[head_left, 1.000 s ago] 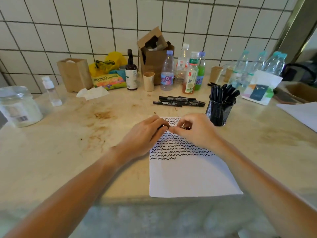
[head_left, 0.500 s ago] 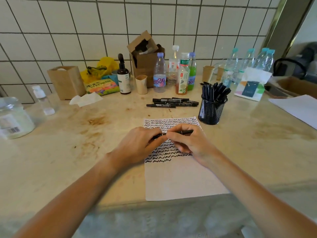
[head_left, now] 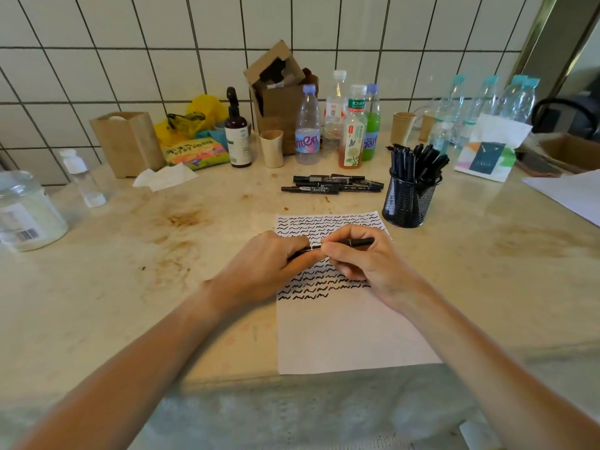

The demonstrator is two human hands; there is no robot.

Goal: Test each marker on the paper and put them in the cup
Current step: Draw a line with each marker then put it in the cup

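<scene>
Since the frame a second ago the two hands have drawn back from the top edge of the paper (head_left: 341, 332) toward its middle, and the marker (head_left: 358, 243) that was hidden between the fingers then now lies in view, stretched level between them.

The black mesh cup (head_left: 407, 203) stands just beyond the paper's far right corner and is packed with black markers standing upright, caps fanning out above its rim. To its left a loose pile of markers (head_left: 331, 184) lies flat on the table (head_left: 130, 287), well short of the row of bottles by the tiled wall. A small paper cup (head_left: 272, 147) stands among those bottles (what it holds cannot be made out), and a brown cardboard box (head_left: 128, 142) sits further left.

The left hand (head_left: 259, 271) is curled round the marker's left end, fingers closed tight on it. The right hand (head_left: 370, 264) pinches the barrel with thumb and bent fingers, the black right end sticking out past the knuckles. Both hands hover over the wavy black test lines that fill the upper part of the sheet.
</scene>
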